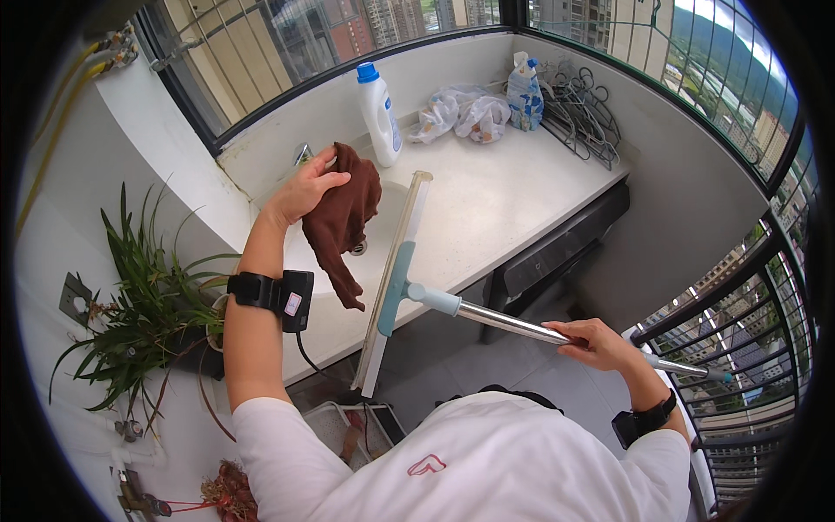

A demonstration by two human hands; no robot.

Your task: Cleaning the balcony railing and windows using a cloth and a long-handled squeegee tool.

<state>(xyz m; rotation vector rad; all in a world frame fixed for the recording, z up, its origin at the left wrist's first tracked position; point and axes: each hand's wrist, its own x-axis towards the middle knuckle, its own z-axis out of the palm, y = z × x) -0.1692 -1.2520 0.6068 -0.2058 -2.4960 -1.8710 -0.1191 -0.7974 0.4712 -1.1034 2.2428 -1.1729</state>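
Observation:
My left hand (308,184) grips a brown cloth (346,209) by its upper edge. The cloth hangs over the white sink basin (385,215) and hides much of it, with the drain (359,248) just showing past its side. In my right hand (597,344) is the metal pole of a window squeegee (502,320). The squeegee's long head, with a blue-grey plastic bracket (396,287), slants across the counter's front edge, its upper end near the sink. A faucet (302,154) shows partly behind my left hand.
On the white counter (483,209) stand a white detergent bottle (379,117), plastic bags (466,114), a blue-and-white pouch (525,94) and wire hangers (584,114). A potted plant (163,307) is at left, a barred railing (730,352) at right. Below sits a white basket (326,424).

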